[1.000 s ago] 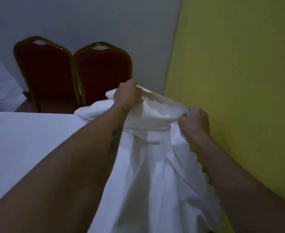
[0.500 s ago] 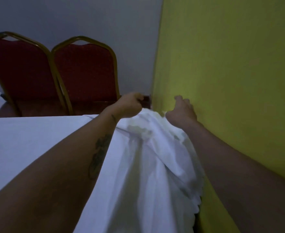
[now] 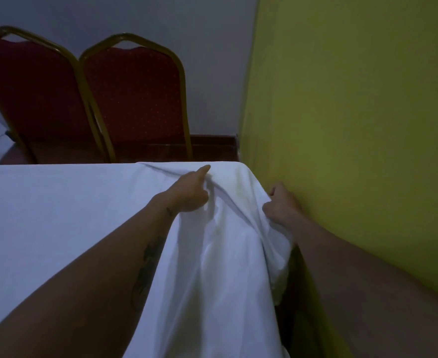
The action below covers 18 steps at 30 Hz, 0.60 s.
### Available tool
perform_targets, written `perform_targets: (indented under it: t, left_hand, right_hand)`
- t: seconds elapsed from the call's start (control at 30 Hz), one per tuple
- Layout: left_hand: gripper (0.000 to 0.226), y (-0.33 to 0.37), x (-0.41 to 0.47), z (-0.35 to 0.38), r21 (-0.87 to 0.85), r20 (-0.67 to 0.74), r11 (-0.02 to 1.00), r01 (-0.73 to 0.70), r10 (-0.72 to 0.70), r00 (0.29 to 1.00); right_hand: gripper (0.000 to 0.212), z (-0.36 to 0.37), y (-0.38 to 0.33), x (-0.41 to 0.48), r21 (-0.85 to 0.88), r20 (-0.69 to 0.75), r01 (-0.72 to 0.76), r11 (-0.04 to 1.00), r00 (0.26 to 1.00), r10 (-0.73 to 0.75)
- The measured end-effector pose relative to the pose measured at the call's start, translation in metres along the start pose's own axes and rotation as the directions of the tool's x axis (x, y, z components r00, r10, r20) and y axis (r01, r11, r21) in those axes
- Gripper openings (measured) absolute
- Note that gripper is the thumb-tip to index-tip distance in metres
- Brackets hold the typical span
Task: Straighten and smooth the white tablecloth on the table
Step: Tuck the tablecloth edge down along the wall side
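while the left hand [image 3: 189, 193] pressed flat, fingers spread, pinning the white tablecloth [image 3: 83, 202], the right hand [image 3: 280, 204] apparently gripped its corner fold to draw creases out.

A white tablecloth [image 3: 57, 215] covers the table, flat and smooth across its left part and rumpled into long folds toward the far right corner. The left hand [image 3: 189, 192] rests on the cloth just short of the far edge, forefinger stretched toward that edge, the other fingers curled against a ridge of fabric. The right hand [image 3: 281, 205] is closed around a bunch of cloth at the right edge, beside the yellow-green wall [image 3: 355, 151]. Below it the cloth hangs over the right edge in loose folds. Two red chairs with gold frames, one [image 3: 29, 94] at left and one [image 3: 135, 96] beside it, stand touching beyond the far edge, against a grey wall [image 3: 161, 19].
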State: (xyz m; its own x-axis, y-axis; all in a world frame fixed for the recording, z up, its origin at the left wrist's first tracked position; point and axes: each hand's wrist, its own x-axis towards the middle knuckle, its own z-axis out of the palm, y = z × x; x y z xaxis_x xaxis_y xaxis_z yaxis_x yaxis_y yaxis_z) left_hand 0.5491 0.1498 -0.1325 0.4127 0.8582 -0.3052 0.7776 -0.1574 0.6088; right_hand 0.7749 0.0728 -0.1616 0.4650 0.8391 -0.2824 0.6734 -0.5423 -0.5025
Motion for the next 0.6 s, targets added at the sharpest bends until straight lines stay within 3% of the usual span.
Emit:
perform_targets:
  t: [0.07,0.13,0.23,0.33,0.37,0.43,0.5,0.6]
  left_hand:
    - [0.073,0.01,0.005,0.005,-0.018,-0.016,0.999,-0.029,0.029,0.999]
    - [0.073,0.016,0.008,0.011,-0.035,-0.01,0.998,-0.054,0.053,0.999]
    - [0.069,0.015,0.01,0.02,-0.05,-0.027,0.994,-0.098,0.097,0.995]
    - [0.062,0.007,0.011,0.032,0.103,0.039,0.987,-0.123,0.119,0.992]
    - [0.063,0.002,0.011,0.038,0.216,0.085,0.968,-0.129,0.113,0.99]
    - [0.067,-0.007,0.011,0.048,0.369,0.123,0.919,-0.138,0.099,0.987]
    - [0.069,-0.011,0.014,0.051,0.376,0.114,0.918,-0.128,0.091,0.989]
    - [0.068,-0.007,0.016,0.048,0.398,0.127,0.91,-0.112,0.066,0.99]
  right_hand:
    - [0.026,-0.004,0.004,0.006,-0.205,-0.166,0.047,0.978,0.983,-0.082]
    - [0.023,-0.003,0.006,0.011,-0.389,-0.231,0.058,0.919,0.96,-0.158]
    - [0.028,-0.003,-0.002,0.021,-0.559,-0.179,0.021,0.829,0.973,-0.145]
    - [0.048,0.0,-0.014,0.035,-0.677,-0.014,0.067,0.733,0.994,-0.104]
    - [0.058,0.003,-0.017,0.036,-0.673,0.034,0.084,0.735,0.996,-0.083]
    - [0.067,0.011,-0.023,0.034,-0.545,0.065,0.091,0.833,0.996,-0.066]
    - [0.052,0.015,-0.023,0.03,-0.373,0.076,0.126,0.919,0.992,-0.105]
    - [0.035,0.018,-0.015,0.02,-0.266,0.2,0.136,0.954,0.976,-0.083]
